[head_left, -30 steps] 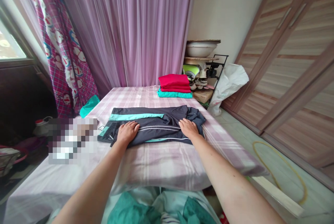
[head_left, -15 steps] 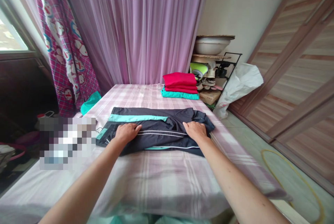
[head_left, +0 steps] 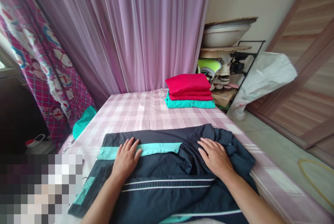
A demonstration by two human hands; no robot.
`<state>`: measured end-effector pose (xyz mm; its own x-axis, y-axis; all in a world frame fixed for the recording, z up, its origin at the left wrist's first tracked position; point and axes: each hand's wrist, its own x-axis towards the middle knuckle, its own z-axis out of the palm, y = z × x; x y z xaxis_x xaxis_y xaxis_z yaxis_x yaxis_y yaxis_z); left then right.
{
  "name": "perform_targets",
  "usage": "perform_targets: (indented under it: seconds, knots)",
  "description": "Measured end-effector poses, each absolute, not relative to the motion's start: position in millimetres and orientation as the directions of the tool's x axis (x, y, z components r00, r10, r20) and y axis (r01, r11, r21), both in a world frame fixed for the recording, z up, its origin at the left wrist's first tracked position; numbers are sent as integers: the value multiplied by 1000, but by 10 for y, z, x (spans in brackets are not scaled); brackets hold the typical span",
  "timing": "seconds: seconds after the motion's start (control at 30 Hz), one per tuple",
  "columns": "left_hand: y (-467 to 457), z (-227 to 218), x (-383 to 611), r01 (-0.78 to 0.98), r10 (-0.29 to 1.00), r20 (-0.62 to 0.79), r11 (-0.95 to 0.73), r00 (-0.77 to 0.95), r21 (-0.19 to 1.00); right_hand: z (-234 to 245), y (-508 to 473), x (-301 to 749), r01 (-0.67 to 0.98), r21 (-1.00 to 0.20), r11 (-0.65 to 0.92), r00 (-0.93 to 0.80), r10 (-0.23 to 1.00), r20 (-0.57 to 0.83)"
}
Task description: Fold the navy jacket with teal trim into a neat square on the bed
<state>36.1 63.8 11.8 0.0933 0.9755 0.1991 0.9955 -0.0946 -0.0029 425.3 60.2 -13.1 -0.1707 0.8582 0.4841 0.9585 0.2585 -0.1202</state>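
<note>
Your L hand (head_left: 127,159) and R hand (head_left: 215,157): palms down, fingers slightly spread, flat on dk garment (head_left: 146,201), gripping nothing; it lies on plaid-clothed tbl (head_left: 138,112), nearer you than folded red/teal stack (head_left: 190,87).

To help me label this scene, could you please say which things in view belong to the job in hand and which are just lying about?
In the job:
dark garment, under the left hand and right hand
checked tablecloth, beneath it

Apparently lying about:
folded red and turquoise cloths, untouched, perhaps related
white bag
white basin
</note>
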Motion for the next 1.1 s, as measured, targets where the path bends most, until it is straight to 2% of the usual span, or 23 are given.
perform_targets:
  seconds: [0.27,0.47,0.67,0.97,1.1]
  knots:
    - [658,154,343,992,979,184,-99,84,77,-21,590,4200,964,-149,219,-141,900,413]
    - [670,-13,204,991,972,212,-116,100,64,-81,557,4237,946,-191,261,-154,883,443]
    - [679,-132,99,992,968,227,-121,108,43,-97,534,4250,945,-185,272,-168,882,440]
    - [711,97,279,992,978,175,-118,111,34,134,546,4139,964,-180,196,-132,940,315]
    - [756,206,312,993,987,119,-110,105,37,306,525,4108,974,-165,153,-117,971,207]
